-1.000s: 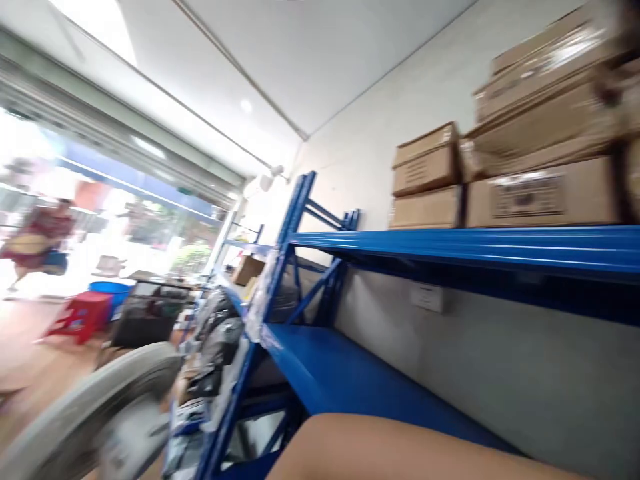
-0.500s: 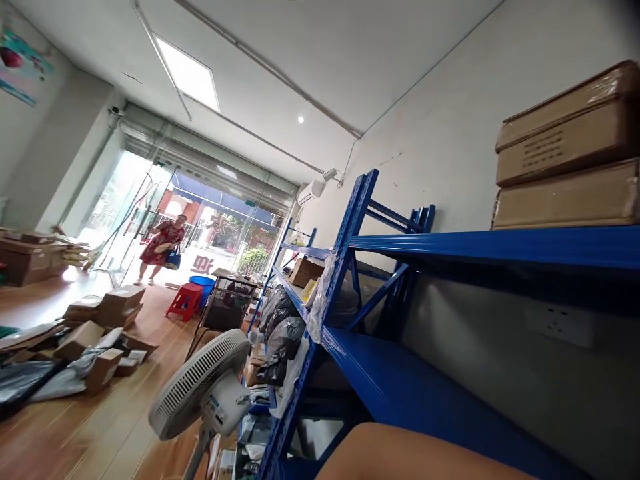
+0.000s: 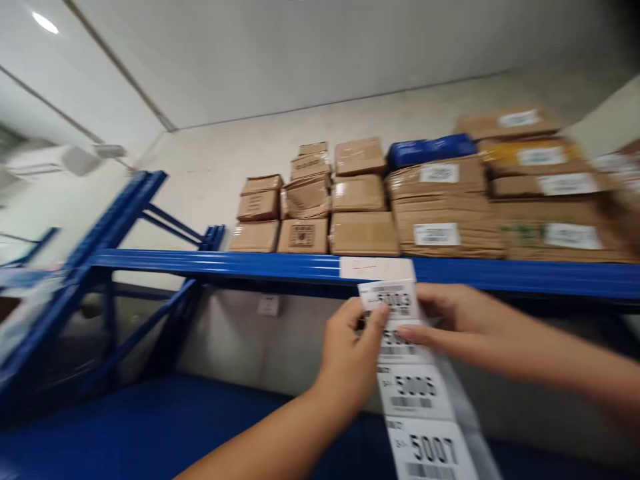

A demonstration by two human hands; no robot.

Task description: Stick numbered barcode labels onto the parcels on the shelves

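A strip of white barcode labels (image 3: 417, 390) hangs in front of the blue shelf, printed with large numbers such as 5003, 5006 and 5007. My left hand (image 3: 345, 357) pinches the strip's top label at its left edge, thumb in front. From the right, my right hand (image 3: 465, 320) grips the same strip slightly lower, its thumb covering part of the second number. The fingers of both hands are partly hidden behind the paper. Grey backing hangs down along the strip's right side, and its lower end runs out of view.
Cardboard boxes (image 3: 303, 235) stand stacked on the upper shelf (image 3: 250, 264); those at the right bear white labels. A blue package (image 3: 433, 151) tops one stack. A paper card (image 3: 377, 268) is on the shelf beam. Below lies a lower blue shelf (image 3: 165, 420).
My view has swung right, from the glass entrance, fan and floor parcels to the stacked boxes. Both hands and the label strip are now in view; before, only bare skin showed at the bottom.
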